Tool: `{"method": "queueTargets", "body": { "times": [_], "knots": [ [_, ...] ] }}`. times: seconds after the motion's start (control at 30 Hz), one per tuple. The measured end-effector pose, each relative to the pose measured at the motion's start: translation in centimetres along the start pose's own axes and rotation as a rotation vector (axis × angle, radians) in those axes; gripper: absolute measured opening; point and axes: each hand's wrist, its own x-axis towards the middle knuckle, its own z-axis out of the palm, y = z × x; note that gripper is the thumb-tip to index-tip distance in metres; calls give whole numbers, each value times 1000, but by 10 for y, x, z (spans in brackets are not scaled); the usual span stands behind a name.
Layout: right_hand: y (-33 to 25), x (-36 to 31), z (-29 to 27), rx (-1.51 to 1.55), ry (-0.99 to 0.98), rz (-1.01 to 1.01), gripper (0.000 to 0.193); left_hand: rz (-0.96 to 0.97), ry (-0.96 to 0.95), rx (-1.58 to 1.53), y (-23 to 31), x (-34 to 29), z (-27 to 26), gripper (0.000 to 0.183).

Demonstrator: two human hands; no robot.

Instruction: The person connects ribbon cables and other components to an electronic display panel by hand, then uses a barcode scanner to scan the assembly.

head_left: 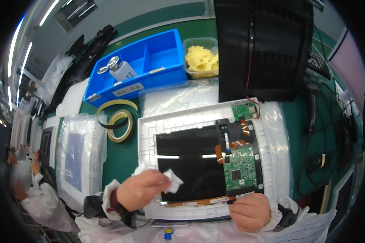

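Observation:
In front of me lies a white plastic housing (pixel 147 139) with a dark glossy display panel (pixel 190 170) set in it. A green circuit board (pixel 247 172) sits over the panel's right part, joined by orange flex cables. My left hand (pixel 140 189) pinches a crumpled white wipe (pixel 174 182) over the panel's lower left corner; more of the wipe sticks out behind the knuckles. At the housing's near right edge, my right hand (pixel 250 211) is closed with curled fingers against the rim. A smaller green board (pixel 242 110) with red wires sits at the housing's top right.
Behind stand a blue divided bin (pixel 166 77) holding a white pump bottle (pixel 123 72), a tub of yellow slips (pixel 200 58) and a large black panel (pixel 267 48). Tape rolls (pixel 121 126) and a bagged panel (pixel 79 158) lie left. Cables (pixel 312 162) lie right; a co-worker (pixel 40 194) sits far left.

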Motion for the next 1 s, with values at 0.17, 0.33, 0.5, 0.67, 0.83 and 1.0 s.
{"method": "queueTargets", "body": {
  "times": [0.17, 0.33, 0.5, 0.67, 0.83, 1.0],
  "knots": [
    [-6, 2, -5, -20, -14, -14, 14, 80, -67, 46, -17, 14, 12, 25],
    [-3, 2, 1, 26, 37, 6, 14, -99, 86, 544, -76, 39, -6, 12],
    [-9, 2, -1, 45, 57, 2, 15, -142, 442, 586, -85, 64, -63, 22],
    [-6, 0, 3, 72, 70, -2, 15, -91, 659, 622, -109, 91, -87, 20],
    [-3, -2, 4, 88, 92, -8, 14, -82, 727, 568, -130, 122, -86, 18],
    [-5, -2, 0, 105, 75, 0, 13, -194, 683, 485, -136, 141, -78, 14]
  ]
}}
